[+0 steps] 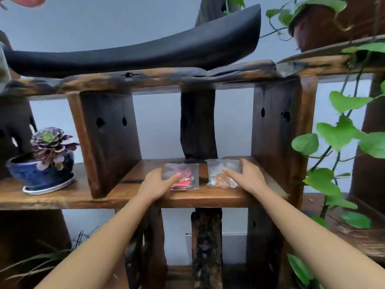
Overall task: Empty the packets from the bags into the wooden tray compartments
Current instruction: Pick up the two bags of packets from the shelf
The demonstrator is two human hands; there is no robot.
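Two clear plastic bags lie side by side on a wooden shelf [208, 198] between two dark uprights. The left bag [185, 174] holds red packets. The right bag [218, 174] holds orange-brown packets. My left hand [158, 183] rests on the left edge of the left bag, fingers stretched over it. My right hand [245, 176] lies on the right side of the right bag, fingers spread across its top. Neither bag is lifted off the shelf. No wooden tray is in view.
A blue pot with a purple succulent [44, 161] stands on the shelf at the left. Green vine leaves [341, 132] hang at the right. A dark post [198, 124] rises behind the bags, and a black curved object [145, 55] lies on the shelf above.
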